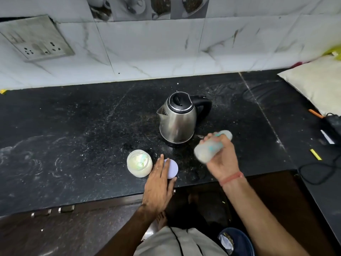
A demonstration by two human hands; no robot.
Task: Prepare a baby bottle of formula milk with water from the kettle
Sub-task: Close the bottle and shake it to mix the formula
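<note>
My right hand (222, 159) grips a milky baby bottle (207, 147), blurred by motion and tilted above the counter just right of the steel kettle (177, 119). The kettle stands upright with its black lid down and its handle to the right. An open jar of pale formula powder (139, 163) sits near the counter's front edge. Right of the jar lies its white round lid (173, 169). My left hand (159, 183) lies on that lid with straight fingers.
The black stone counter (73, 135) is dusted with powder. A pale sack (317, 84) lies at the back right, with black cables (317, 170) and a yellow strip (315, 154) at the right edge. A switch plate (36, 37) hangs on the tiled wall.
</note>
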